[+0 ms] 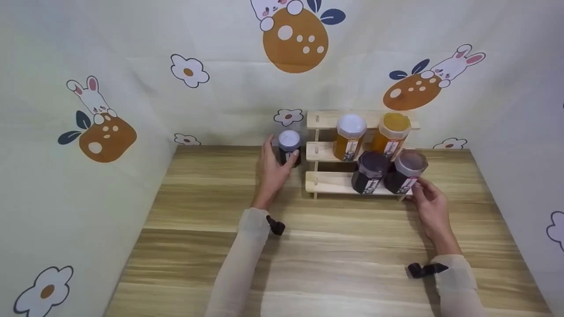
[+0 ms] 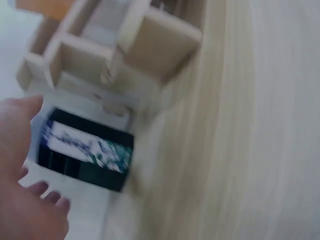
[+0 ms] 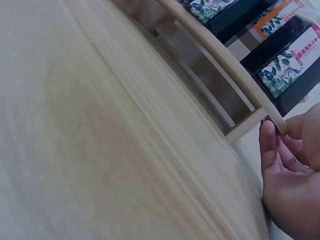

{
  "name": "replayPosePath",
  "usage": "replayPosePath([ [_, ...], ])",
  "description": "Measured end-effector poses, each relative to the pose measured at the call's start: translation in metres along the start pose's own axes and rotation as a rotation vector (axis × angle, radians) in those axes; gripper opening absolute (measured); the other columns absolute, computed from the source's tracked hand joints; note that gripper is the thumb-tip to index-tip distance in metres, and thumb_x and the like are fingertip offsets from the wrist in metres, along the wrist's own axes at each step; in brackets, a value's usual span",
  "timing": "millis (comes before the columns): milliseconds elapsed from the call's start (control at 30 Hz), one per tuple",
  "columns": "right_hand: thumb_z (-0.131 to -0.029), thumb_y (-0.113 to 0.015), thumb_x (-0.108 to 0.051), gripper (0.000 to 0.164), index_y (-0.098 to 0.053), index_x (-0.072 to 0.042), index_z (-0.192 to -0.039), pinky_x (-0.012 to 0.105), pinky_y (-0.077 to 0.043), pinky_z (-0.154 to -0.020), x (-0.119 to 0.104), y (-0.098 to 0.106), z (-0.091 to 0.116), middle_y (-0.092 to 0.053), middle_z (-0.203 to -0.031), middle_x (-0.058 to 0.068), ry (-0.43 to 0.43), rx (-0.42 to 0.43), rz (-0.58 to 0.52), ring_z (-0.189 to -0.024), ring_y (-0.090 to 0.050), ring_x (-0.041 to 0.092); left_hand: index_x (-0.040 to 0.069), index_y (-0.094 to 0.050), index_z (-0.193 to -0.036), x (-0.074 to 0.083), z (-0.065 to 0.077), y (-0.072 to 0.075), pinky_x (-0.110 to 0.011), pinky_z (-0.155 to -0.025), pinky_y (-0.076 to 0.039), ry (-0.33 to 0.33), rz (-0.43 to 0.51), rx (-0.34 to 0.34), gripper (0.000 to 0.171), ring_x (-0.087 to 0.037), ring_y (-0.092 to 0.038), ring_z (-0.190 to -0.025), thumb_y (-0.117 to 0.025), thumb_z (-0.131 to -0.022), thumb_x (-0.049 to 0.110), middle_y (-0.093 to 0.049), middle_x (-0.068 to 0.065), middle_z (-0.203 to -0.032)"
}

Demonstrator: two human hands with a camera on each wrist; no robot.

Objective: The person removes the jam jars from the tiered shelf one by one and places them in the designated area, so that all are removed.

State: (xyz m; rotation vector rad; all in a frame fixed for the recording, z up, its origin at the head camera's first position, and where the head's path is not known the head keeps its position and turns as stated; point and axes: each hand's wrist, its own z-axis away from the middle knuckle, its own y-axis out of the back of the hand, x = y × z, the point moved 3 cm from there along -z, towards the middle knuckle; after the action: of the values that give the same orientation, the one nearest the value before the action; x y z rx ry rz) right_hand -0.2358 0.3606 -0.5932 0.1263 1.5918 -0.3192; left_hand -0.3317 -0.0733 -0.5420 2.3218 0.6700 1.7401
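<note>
A dark jar with a white lid [image 1: 289, 140] stands just left of a three-tier wooden display rack [image 1: 328, 182]. My left hand [image 1: 274, 169] is beside this jar, thumb over its front and fingers spread along its left side. In the left wrist view, a gap shows between those fingertips [image 2: 62, 204] and the jar's labelled side [image 2: 85, 147]. My right hand [image 1: 432, 209] pinches the right end of the rack's lowest shelf between thumb and fingers, below a dark jar with a brownish lid [image 1: 410, 163].
Another dark jar [image 1: 371, 171] shares the lowest shelf. Higher up stand an amber jar with a white lid [image 1: 350, 136] and one with a yellow lid [image 1: 392, 132]. A printed cloth backdrop [image 1: 220, 105] borders the wood-grain table [image 1: 335, 264].
</note>
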Motion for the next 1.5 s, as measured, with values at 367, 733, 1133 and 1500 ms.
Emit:
replayPosePath([
  [367, -0.109, -0.063, -0.009, 0.035, -0.056, -0.001, -0.142, 0.019, -0.063, -0.088, -0.001, 0.003, 0.001, -0.077, -0.111, -0.010, -0.051, -0.029, -0.016, -0.102, -0.071, 0.004, 0.008, -0.050, -0.153, 0.067, 0.035, -0.008, -0.050, -0.114, -0.057, -0.181, 0.250, -0.010, 0.067, -0.038, -0.062, -0.133, -0.083, -0.097, 0.027, -0.061, -0.020, -0.145],
  [733, -0.106, -0.068, -0.007, 0.019, -0.068, -0.011, -0.125, 0.020, -0.063, -0.087, -0.004, 0.004, 0.001, -0.079, -0.110, -0.007, -0.068, -0.042, -0.075, -0.100, -0.074, 0.005, 0.006, -0.056, -0.147, 0.094, 0.070, -0.066, -0.027, -0.107, -0.060, -0.187, 0.213, -0.397, 0.061, -0.029, -0.068, -0.127, -0.084, -0.096, 0.024, -0.065, -0.012, -0.143],
  [1133, -0.106, -0.065, -0.002, 0.018, -0.070, -0.013, -0.119, 0.022, -0.064, -0.086, -0.010, 0.007, 0.000, -0.079, -0.104, -0.004, -0.115, -0.118, -0.122, -0.095, -0.074, 0.007, 0.008, -0.055, -0.149, 0.097, 0.082, -0.103, -0.028, -0.114, -0.053, -0.219, 0.014, -0.433, 0.067, -0.021, -0.065, -0.130, -0.086, -0.095, 0.033, -0.066, -0.008, -0.142],
  [1500, -0.106, -0.067, -0.005, 0.020, -0.068, -0.010, -0.125, 0.021, -0.063, -0.085, -0.007, 0.003, 0.002, -0.078, -0.107, -0.007, -0.105, -0.062, -0.059, -0.096, -0.073, 0.006, 0.017, -0.047, -0.157, 0.100, 0.084, -0.126, -0.035, -0.122, -0.049, -0.173, -0.080, -0.355, 0.084, -0.021, -0.058, -0.142, -0.088, -0.090, 0.045, -0.058, -0.003, -0.154],
])
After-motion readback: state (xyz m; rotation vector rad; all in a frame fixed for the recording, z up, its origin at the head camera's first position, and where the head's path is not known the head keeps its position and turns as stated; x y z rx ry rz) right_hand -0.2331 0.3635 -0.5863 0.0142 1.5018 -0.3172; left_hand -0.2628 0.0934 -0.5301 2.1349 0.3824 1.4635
